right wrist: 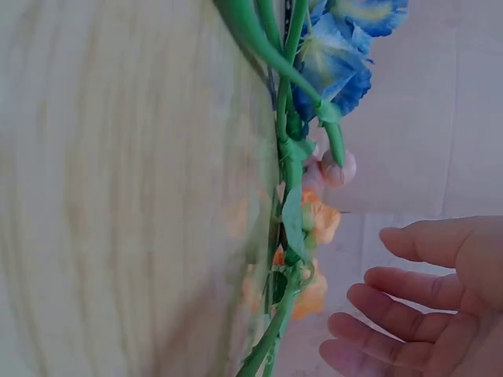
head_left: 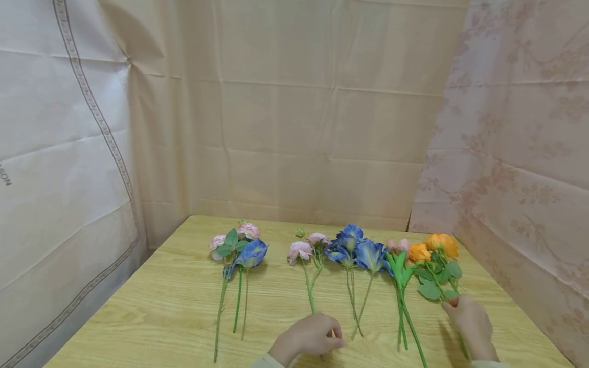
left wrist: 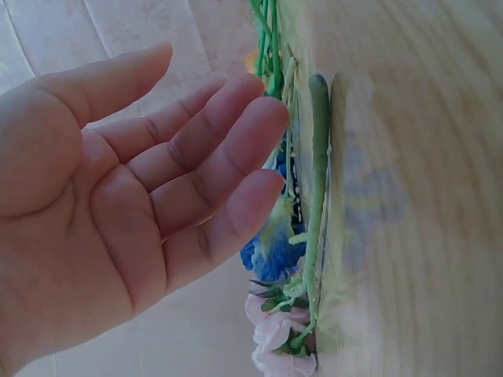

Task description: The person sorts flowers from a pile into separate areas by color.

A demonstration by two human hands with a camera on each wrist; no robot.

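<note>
My left hand hovers by the lower stem of the pale pink flowers, fingers loosely bent with nothing in them. In the left wrist view the palm faces a green stem that lies on the table, a small gap away. At the right, my right hand is over the stems of the orange flowers, which have broad green leaves. Its fingers are spread and slightly bent in the right wrist view, apart from the orange blooms and stem.
Between the hands lie blue flowers with crossed stems and pink tulips with thick green stems. A separate group holds pink flowers and a blue flower on the left. Cloth-like sheets surround the wooden table.
</note>
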